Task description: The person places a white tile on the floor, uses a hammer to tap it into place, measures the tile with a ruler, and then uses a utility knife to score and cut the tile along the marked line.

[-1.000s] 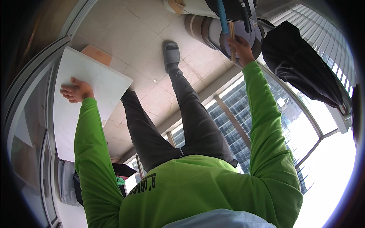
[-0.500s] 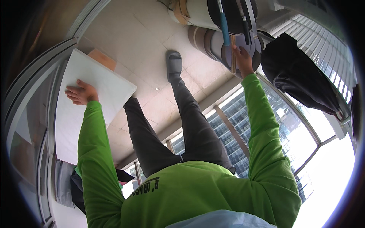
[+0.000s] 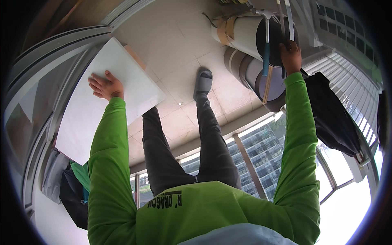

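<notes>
My left hand (image 3: 106,85) lies flat with spread fingers on a large white board (image 3: 122,61) standing tilted at the left. My right hand (image 3: 290,58) is raised at the far right, fingers closed around a long silver metal strip (image 3: 288,18). Its thumb lies by a dark-handled long tool (image 3: 282,24), partly hidden by the hand. Just left of it is a hammer (image 3: 266,55) with a blue handle and metal head. Below hangs a thin wooden strip (image 3: 268,86). These long things lean over large rolls of material.
A white roll (image 3: 241,34) bound with brown tape and a brown-grey roll (image 3: 241,67) are at the far right. A black cloth (image 3: 332,114) hangs near white slats (image 3: 347,77). Windows (image 3: 261,151) are behind my legs; a dark umbrella (image 3: 73,196) is at lower left.
My right hand has moved from the wooden strip up to the silver strip among the tools. My left hand stays flat on the board. The whole view has shifted.
</notes>
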A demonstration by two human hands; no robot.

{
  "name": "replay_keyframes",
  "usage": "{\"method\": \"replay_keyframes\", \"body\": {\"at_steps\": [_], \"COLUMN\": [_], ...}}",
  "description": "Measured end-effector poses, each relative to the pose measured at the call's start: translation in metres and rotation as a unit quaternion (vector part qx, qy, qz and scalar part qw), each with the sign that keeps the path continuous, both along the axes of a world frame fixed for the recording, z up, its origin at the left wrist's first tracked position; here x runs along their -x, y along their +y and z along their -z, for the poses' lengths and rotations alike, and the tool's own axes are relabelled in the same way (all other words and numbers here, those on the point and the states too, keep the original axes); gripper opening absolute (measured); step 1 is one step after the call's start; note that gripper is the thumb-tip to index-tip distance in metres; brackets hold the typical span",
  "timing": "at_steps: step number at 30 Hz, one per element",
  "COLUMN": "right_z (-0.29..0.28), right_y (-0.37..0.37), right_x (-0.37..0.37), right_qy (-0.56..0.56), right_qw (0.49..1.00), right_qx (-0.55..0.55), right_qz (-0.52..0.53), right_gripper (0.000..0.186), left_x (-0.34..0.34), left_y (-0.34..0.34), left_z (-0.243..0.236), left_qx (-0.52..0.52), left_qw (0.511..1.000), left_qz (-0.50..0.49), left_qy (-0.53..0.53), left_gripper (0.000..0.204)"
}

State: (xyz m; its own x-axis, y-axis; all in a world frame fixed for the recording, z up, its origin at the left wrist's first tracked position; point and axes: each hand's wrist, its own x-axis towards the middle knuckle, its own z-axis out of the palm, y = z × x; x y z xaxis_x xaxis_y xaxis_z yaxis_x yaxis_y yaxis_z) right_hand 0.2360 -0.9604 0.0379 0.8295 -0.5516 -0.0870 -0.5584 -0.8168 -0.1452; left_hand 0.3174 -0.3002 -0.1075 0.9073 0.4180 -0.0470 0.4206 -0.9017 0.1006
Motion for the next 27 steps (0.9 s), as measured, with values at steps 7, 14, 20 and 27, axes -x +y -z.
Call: {"method": "replay_keyframes", "body": {"at_steps": [7, 14, 20, 27], "right_z": [0.008, 0.021, 0.034, 0.045], "right_y": [-0.011, 0.064, 0.034, 0.059], "right_x": [-0.006, -0.019, -0.014, -0.005], "right_qy": [-0.008, -0.074, -0.073, -0.172], "right_qw": [0.997, 0.979, 0.974, 0.977], "right_qx": [0.083, -0.187, -0.212, -0.121], "right_qz": [0.001, -0.017, 0.026, -0.038], "right_gripper": [0.042, 0.038, 0.035, 0.033], "left_x": [-0.003, 0.008, -0.01, -0.003], "left_y": [-0.004, 0.037, -0.019, -0.003], "left_z": [0.003, 0.004, -0.023, -0.031], "left_qx": [0.013, -0.059, 0.03, 0.032], "left_qw": [1.0, 0.997, 0.999, 0.999], "left_qz": [0.002, 0.019, -0.014, -0.028], "left_qy": [-0.018, -0.038, 0.012, 0.024], "left_gripper": [0.082, 0.079, 0.076, 0.076]}}
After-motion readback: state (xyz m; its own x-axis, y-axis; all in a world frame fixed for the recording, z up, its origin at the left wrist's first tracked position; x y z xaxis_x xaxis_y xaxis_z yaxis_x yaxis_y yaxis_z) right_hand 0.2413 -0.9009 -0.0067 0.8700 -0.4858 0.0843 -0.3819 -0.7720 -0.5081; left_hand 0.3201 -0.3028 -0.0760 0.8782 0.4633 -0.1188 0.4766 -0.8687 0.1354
